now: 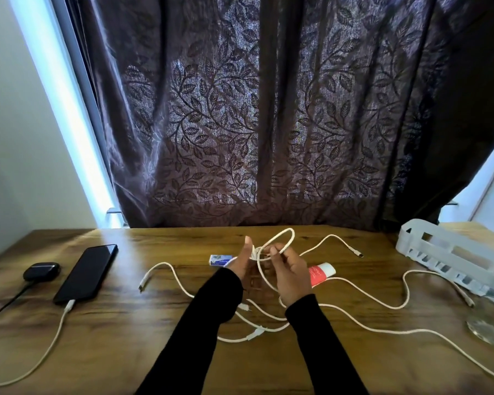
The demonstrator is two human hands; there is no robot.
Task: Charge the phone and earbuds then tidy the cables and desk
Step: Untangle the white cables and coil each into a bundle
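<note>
A wooden desk (154,352) is seen from above, with a dark leaf-patterned curtain (268,124) hung behind its far edge. Two hands in black sleeves are raised over the middle of the desk. The left hand (244,265) is held with the thumb pointing up and the fingers curled round a bunched part of a white cable (290,236). The right hand (288,276) is held with its fingers loosely bent, and the same cable is pinched between thumb and fingertip; a loop of it stands above both hands.

Near the left edge a black phone (87,273) is laid flat, with a white charging cable (44,354) plugged into its near end and trailed toward the near left corner. Just beside the phone, closer to the left edge, a black earbuds case (42,271) is set, with a dark lead (6,306) running from it.

Loose white cables (382,327) are spread across the middle and right of the desk. A small white box (220,260) is seen behind the left hand, and a red and white tube (321,273) is partly hidden by the right hand. At the far right corner a white slotted plastic tray (454,252) is placed, and a clear glass object (484,329) sits near the right edge.
</note>
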